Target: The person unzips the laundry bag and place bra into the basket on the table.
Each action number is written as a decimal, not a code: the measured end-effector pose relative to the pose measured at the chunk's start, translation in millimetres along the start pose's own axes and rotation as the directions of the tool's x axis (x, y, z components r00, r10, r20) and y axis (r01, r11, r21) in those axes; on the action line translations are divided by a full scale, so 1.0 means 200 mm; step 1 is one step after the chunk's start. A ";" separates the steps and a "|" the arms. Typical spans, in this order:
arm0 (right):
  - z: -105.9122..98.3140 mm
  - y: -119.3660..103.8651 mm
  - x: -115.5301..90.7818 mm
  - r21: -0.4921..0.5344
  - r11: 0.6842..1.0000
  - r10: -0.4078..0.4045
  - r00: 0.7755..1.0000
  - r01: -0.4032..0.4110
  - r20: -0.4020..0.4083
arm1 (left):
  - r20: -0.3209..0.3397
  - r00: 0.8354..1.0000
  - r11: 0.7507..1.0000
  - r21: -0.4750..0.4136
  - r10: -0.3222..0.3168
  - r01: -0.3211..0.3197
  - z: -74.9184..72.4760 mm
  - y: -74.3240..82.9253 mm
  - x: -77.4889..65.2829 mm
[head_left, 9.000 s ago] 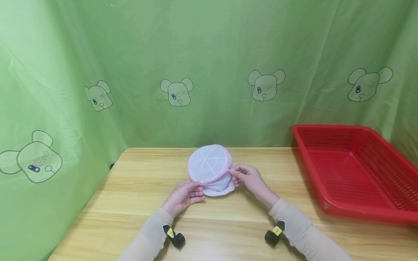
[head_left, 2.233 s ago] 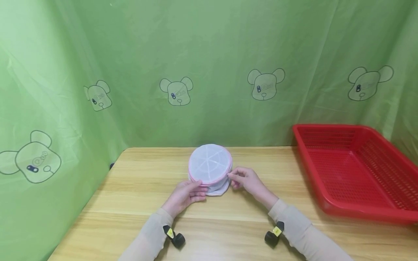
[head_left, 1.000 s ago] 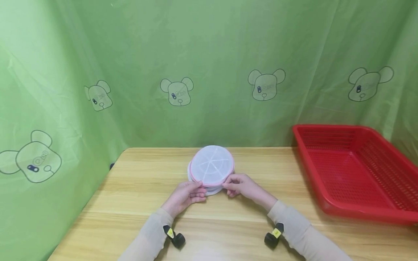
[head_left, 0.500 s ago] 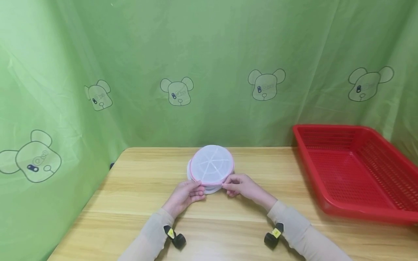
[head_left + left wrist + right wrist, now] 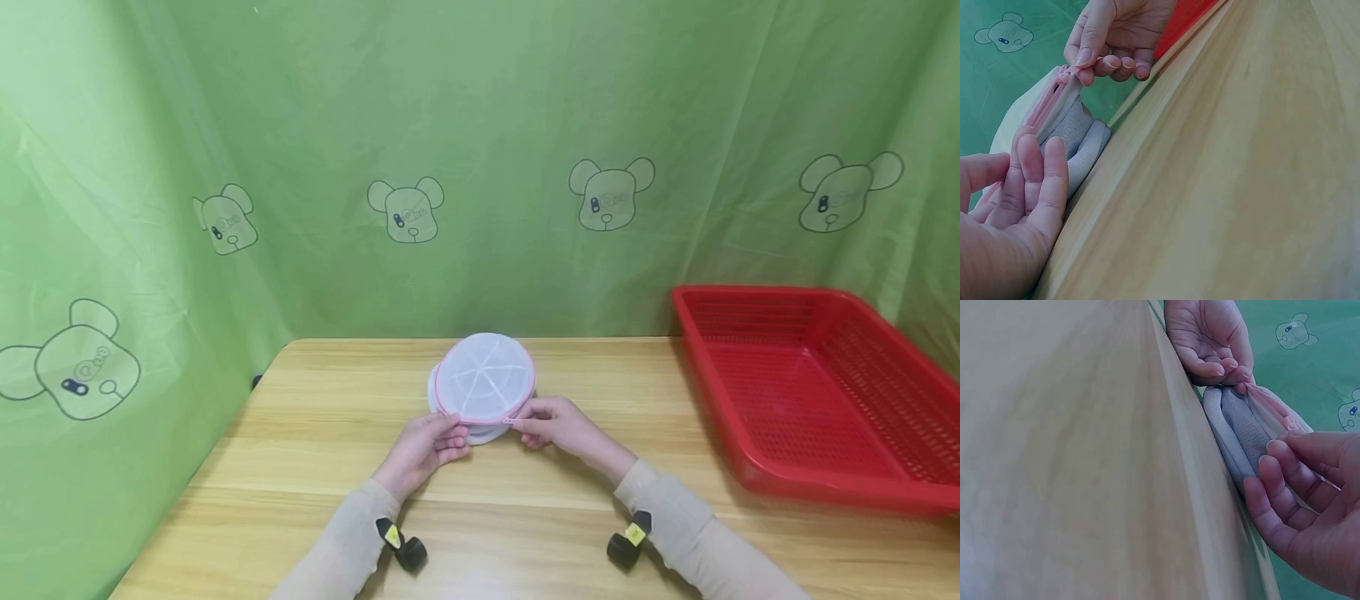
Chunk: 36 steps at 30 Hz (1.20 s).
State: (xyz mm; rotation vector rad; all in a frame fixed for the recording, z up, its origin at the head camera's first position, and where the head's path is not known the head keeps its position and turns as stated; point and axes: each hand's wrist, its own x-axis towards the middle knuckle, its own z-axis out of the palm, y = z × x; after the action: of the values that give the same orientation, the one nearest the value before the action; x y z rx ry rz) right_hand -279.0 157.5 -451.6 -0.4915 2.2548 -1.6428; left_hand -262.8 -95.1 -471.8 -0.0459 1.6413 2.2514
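Observation:
A round white mesh laundry bag (image 5: 486,379) with a pink zipper round its top edge sits towards the back of the table. The left hand (image 5: 422,450) pinches the zipper edge at the bag's front left. At the front right, the right hand (image 5: 561,429) pinches the zipper pull (image 5: 1070,71) between thumb and index finger. Between the two hands the pink zipper (image 5: 1046,103) runs along the rim, seen in the left wrist view. Below it the grey side fabric (image 5: 1241,422) lies folded in the right wrist view. The inside of the bag is hidden.
A red plastic basket (image 5: 810,483) with slotted walls stands to the right of the hands. The wooden table (image 5: 495,533) ends just behind the bag, where a green curtain (image 5: 495,250) hangs. Both sleeves carry a small black wrist camera (image 5: 408,550).
The right hand has moved from the bag's right side to its front, nearer the left hand, taking the zipper pull along the rim. The left hand has stayed at the front-left edge.

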 end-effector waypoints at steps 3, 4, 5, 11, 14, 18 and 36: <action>0.00 0.00 0.00 0.000 1.000 0.002 1.000 -0.002 0.000 | 0.001 1.000 1.000 0.000 -0.001 0.001 0.00 0.00 0.00; 0.00 0.00 0.00 0.000 1.000 0.002 1.000 -0.002 -0.001 | 0.003 1.000 1.000 0.002 0.001 -0.001 0.00 0.00 0.00; 0.00 0.00 0.00 0.000 1.000 0.004 1.000 -0.004 -0.001 | 0.003 1.000 1.000 0.002 0.001 -0.001 0.00 0.00 0.00; -0.01 0.01 0.00 -0.003 1.000 0.003 1.000 -0.003 0.001 | 0.002 1.000 1.000 0.005 0.000 0.000 0.00 0.00 0.00; -0.01 0.01 0.01 -0.005 1.000 -0.002 1.000 0.002 0.003 | 0.003 1.000 1.000 0.006 0.001 -0.001 0.00 0.00 0.00; -0.02 0.02 0.01 -0.010 1.000 0.001 1.000 -0.001 -0.007 | 0.008 1.000 1.000 0.008 0.002 -0.002 0.00 0.00 0.00; -0.06 0.00 0.01 -0.006 1.000 0.024 0.997 -0.025 -0.070 | -0.008 1.000 1.000 -0.005 -0.004 0.004 0.00 0.00 0.00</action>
State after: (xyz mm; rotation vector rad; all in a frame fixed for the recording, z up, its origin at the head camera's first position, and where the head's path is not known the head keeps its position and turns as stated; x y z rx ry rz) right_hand -285.4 166.5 -449.0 -0.4127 2.3075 -1.6648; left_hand -263.8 -95.6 -472.1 -0.0586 1.6386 2.2549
